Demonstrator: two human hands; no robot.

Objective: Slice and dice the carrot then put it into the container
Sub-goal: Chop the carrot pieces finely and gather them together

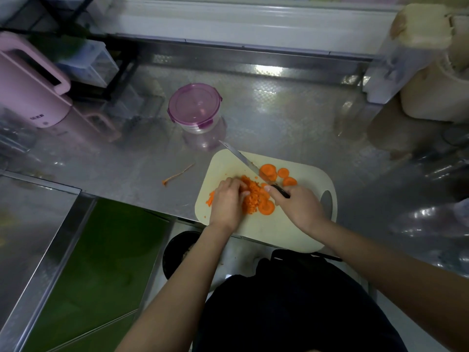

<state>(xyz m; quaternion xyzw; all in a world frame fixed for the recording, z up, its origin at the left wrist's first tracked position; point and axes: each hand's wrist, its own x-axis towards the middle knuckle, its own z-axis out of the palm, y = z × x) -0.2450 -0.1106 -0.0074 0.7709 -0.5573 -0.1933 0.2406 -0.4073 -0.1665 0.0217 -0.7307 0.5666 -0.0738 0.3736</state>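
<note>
We're mid-dice here. Our left hand (225,201) sits on the heap of diced carrot (251,196) in the middle of the cutting board (291,229), its fingers (239,186) curled and bunched together on the cubes. Our right hand (297,207) wraps round the black handle of the knife (243,161). The blade slants away up-left, its tip out past the board's far edge.

To do this well, we'd tuck those left fingertips under with the knuckles facing the blade. We'd also bring the edge straight down rather than dragging it through the heap.

The carrot is bright orange: a mound of small rough cubes and a few strips beside the left hand. The whole rounds (269,171) beyond the blade are not yet diced.

The container (194,107) stands well apart on the table (279,118) with its purple lid on, and we reckon that needs opening first.
</note>
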